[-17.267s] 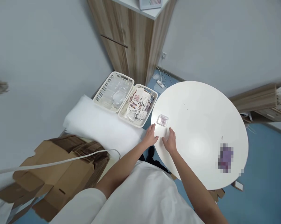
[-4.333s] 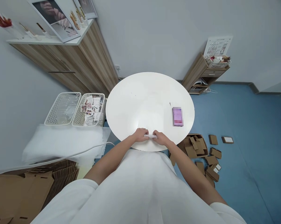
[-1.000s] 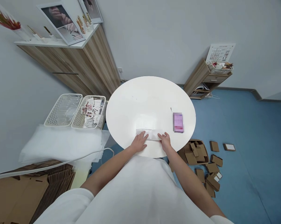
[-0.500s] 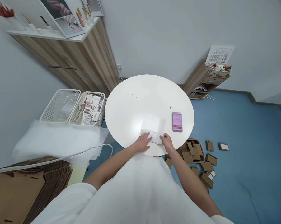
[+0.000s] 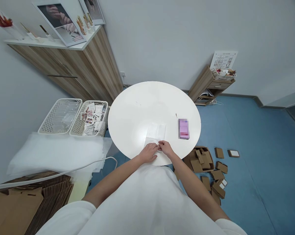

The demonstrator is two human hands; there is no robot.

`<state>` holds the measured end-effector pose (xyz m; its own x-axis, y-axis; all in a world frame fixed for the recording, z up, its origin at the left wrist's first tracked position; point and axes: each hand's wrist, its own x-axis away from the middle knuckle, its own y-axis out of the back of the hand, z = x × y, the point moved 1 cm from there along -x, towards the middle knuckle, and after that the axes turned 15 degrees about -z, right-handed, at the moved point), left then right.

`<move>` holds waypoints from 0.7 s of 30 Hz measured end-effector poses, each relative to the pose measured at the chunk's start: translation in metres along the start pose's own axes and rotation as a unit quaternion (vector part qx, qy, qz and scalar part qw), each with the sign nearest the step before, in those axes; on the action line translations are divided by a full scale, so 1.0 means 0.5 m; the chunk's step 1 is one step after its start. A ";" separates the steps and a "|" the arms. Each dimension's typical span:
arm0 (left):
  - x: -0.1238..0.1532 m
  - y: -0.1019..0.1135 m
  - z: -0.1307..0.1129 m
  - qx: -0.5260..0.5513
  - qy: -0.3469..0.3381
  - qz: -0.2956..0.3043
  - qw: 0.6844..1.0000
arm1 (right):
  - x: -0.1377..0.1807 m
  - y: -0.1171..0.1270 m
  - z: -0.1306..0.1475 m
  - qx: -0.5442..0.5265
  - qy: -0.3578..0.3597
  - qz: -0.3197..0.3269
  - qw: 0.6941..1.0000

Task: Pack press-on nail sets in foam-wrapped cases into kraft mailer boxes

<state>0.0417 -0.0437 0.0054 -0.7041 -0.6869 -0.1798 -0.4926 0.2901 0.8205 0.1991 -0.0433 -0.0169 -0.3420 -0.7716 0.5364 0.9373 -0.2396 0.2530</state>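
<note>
White foam sheet (image 5: 156,133) flat on table's near edge, partly folded.

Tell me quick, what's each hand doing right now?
Left hand: fingers bent, pressing on the near end of the white foam sheet on the table.
Right hand: pinching the same sheet's near edge.

Both hands meet at the near edge of the round white table (image 5: 137,107), the left hand (image 5: 149,152) and right hand (image 5: 166,148) pressing down on the near end of a white foam sheet (image 5: 156,132) that stretches away from them. A pink box (image 5: 183,128) lies just to the right of it, two white baskets (image 5: 73,117) stand left of the table, and cardboard pieces (image 5: 206,163) litter the blue floor on the right.
</note>
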 end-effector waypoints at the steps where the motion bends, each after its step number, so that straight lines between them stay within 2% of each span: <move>1: 0.000 -0.001 -0.001 -0.002 0.006 0.011 1.000 | -0.001 0.001 0.003 0.009 0.004 0.002 1.000; 5: 0.012 -0.008 0.006 -0.008 0.026 0.035 0.999 | 0.008 0.013 0.010 0.045 0.038 -0.001 0.998; 7: 0.020 -0.013 0.011 -0.011 0.023 0.038 0.999 | 0.020 0.023 0.004 0.096 0.099 -0.027 0.990; 10: 0.030 -0.020 0.017 -0.005 0.016 0.029 0.999 | 0.041 0.037 -0.013 0.211 0.225 -0.073 0.949; 12: 0.033 -0.022 0.018 -0.002 0.017 0.028 0.999 | 0.049 0.041 -0.027 0.266 0.266 -0.080 0.923; 18: 0.037 -0.016 0.010 -0.016 0.036 0.063 0.997 | 0.037 0.020 -0.042 0.341 0.273 -0.037 0.899; 21: 0.054 -0.016 0.010 -0.024 0.087 0.034 0.995 | 0.028 0.010 -0.043 0.341 0.267 -0.043 0.901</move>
<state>0.0241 -0.0611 -0.0088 -0.6335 -0.7731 -0.0307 -0.4193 0.3097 0.8534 0.2002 -0.0679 -0.0252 -0.1600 -0.9844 0.0738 0.5885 -0.0351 0.8078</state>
